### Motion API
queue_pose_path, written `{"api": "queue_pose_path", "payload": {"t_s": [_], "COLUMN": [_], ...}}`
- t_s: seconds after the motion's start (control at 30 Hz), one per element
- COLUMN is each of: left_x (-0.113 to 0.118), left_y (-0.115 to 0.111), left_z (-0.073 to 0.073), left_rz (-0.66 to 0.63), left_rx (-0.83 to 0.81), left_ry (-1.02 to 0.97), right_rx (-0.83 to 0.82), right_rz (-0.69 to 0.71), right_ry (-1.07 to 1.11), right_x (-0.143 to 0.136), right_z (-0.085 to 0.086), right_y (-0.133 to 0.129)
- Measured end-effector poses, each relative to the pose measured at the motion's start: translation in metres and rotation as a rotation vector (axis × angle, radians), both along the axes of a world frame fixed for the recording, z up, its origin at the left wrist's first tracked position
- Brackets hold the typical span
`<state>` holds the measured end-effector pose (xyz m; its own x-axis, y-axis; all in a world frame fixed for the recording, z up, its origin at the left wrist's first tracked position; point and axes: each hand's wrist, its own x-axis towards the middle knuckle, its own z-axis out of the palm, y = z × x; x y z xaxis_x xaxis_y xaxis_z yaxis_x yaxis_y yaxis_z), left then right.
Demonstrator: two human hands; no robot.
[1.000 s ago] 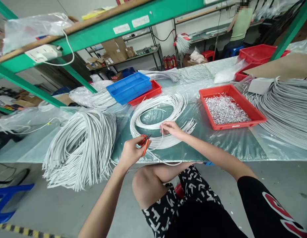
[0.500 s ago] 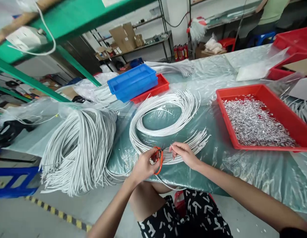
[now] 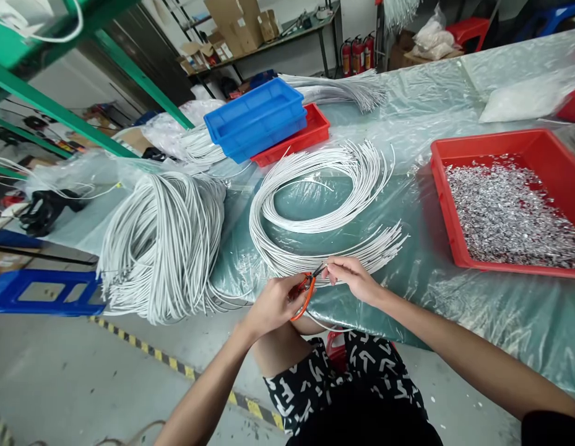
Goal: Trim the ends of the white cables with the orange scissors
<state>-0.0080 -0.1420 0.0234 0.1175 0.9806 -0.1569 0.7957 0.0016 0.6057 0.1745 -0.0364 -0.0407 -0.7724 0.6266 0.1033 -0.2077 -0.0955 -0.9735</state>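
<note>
My left hand (image 3: 278,303) is closed around a pair of orange-handled pliers (image 3: 309,298), their dark jaws pointing up and to the right. At the jaw tips, my right hand (image 3: 354,279) has thumb and finger pinched together; whatever sits between them is too small to make out. Just beyond both hands lies a looped bundle of white wires (image 3: 310,226), its loose ends fanned out to the right. One white wire (image 3: 331,326) hangs in a curve below my hands at the table edge.
On the left, a thick pile of white wires (image 3: 164,248) droops over the table edge. To the right stands a red tray (image 3: 447,229) full of small shiny metal pieces (image 3: 510,210). Behind the loop are blue bins (image 3: 257,121) on a red bin (image 3: 317,127). Plastic sheeting covers the green table (image 3: 421,297).
The view has shifted, tilting down. The plier jaws have come up to my right fingertips, where a small gap showed before. Both hands keep their grip.
</note>
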Motion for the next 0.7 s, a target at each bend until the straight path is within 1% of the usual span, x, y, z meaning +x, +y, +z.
{"api": "queue_pose_path", "payload": {"t_s": [0.27, 0.7], "left_x": [0.0043, 0.0097], "left_y": [-0.0051, -0.0042], "left_z": [0.0074, 0.0079], "left_rz": [0.004, 0.016], "left_rx": [-0.012, 0.01], "left_ry": [0.009, -0.008], "right_rx": [0.03, 0.01], "right_rz": [0.03, 0.043], "right_ry": [-0.008, 0.001], "right_x": [0.0033, 0.006], "right_z": [0.0063, 0.0096], "right_y": [-0.0048, -0.0054]}}
